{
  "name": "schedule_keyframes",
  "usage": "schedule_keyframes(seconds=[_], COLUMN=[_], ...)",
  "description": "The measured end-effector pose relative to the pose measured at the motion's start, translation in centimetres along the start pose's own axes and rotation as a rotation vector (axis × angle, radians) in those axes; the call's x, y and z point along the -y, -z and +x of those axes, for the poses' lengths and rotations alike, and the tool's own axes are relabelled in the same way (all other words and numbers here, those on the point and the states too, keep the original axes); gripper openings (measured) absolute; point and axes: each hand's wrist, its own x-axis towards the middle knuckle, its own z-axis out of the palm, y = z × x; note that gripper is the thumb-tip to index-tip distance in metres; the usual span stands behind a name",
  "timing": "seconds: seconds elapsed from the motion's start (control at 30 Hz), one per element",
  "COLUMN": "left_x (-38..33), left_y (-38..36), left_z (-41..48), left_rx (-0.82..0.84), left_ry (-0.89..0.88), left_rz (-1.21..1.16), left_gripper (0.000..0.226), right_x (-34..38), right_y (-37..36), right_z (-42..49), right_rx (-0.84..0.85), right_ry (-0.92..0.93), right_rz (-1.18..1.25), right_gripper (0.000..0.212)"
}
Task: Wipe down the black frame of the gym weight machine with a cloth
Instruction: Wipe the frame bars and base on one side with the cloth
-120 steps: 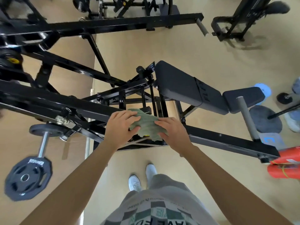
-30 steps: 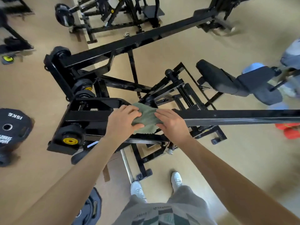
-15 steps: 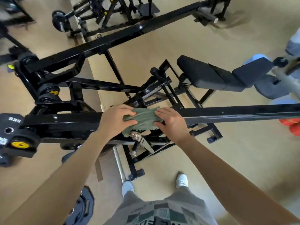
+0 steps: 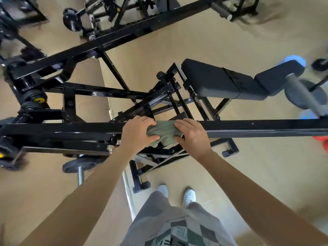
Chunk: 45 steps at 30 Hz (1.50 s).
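Observation:
A long black frame bar (image 4: 257, 127) of the weight machine runs across the middle of the head view. A green cloth (image 4: 164, 132) is draped over it at the centre, with one corner hanging below the bar. My left hand (image 4: 137, 134) grips the cloth's left end, thumb under it and fingers curled over the bar. My right hand (image 4: 193, 134) grips the cloth's right end the same way. Both hands sit on the bar, close together.
A black padded bench (image 4: 221, 82) stands beyond the bar at the right. A second black beam (image 4: 110, 43) crosses farther back. A weight plate on a steel post (image 4: 79, 166) sits low left. My white shoes (image 4: 189, 195) stand near the machine's foot (image 4: 140, 188).
My hands and the cloth have slid right along the bar, away from the pivot end with the yellow-centred rollers. My view has shifted right and nearer the bench.

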Motion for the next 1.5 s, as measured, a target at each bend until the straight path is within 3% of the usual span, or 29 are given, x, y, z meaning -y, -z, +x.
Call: schedule_keyframes(seconds=[0.17,0.27,0.33,0.4,0.43,0.5,0.67,0.83,0.97,1.0,1.1,1.17,1.37,1.5], left_x=[-1.3,-0.6,-0.2,0.0,0.0,0.2,-0.2,-2.2,-3.8,-4.2,-6.1,-7.6,-12.1,-15.1], left_y=[-0.3,0.3,0.5,0.4,0.3,0.2,-0.5,-1.7,-2.9,-3.3,-4.4,-5.0,-6.9,-8.4], left_z=[2.7,4.9,6.3,7.3,7.7,8.3,8.9,10.3,11.7,12.1,12.9,13.5,15.1,16.0], left_rx=[0.184,0.348,0.471,0.577,0.618,0.674,0.726,0.759,0.766,0.771,0.803,0.804,0.796,0.79], left_ry=[-0.175,-0.176,-0.161,-0.148,-0.148,-0.156,-0.177,-0.226,-0.282,-0.297,-0.329,-0.362,-0.415,-0.44], left_rz=[-0.124,-0.194,-0.224,-0.288,-0.317,-0.363,-0.448,-0.435,-0.436,-0.445,-0.49,-0.5,-0.497,-0.522], left_gripper=[0.043,0.033,0.036,0.042,0.044,0.047,0.046,0.048,0.049,0.049,0.05,0.049,0.049,0.048], right_x=[-2.0,-0.1,2.7,5.2,6.0,6.5,6.2,4.0,2.5,2.2,0.6,-0.7,-3.4,-5.9], right_y=[2.0,3.2,3.3,3.0,2.8,2.7,2.2,1.6,1.7,1.8,2.4,2.8,4.6,5.6], right_z=[-1.8,-3.0,-3.4,-2.6,-2.1,-0.8,0.7,-0.4,-1.3,-1.6,-2.4,-3.0,-4.0,-4.6], right_rx=[-0.114,-0.178,-0.196,-0.178,-0.178,-0.207,-0.325,-0.416,-0.473,-0.483,-0.638,-0.731,-0.88,-0.893], right_ry=[-0.101,-0.308,-0.752,-1.335,-1.528,-1.679,-1.754,-1.782,-1.652,-1.615,-1.681,-1.712,-1.671,-1.666], right_rz=[-0.033,0.09,0.475,1.177,1.483,1.807,2.054,2.054,2.015,1.989,2.007,2.0,1.995,1.911], right_gripper=[0.045,0.035,0.029,0.035,0.038,0.037,0.037,0.053,0.097,0.1,0.063,0.049,0.036,0.031])
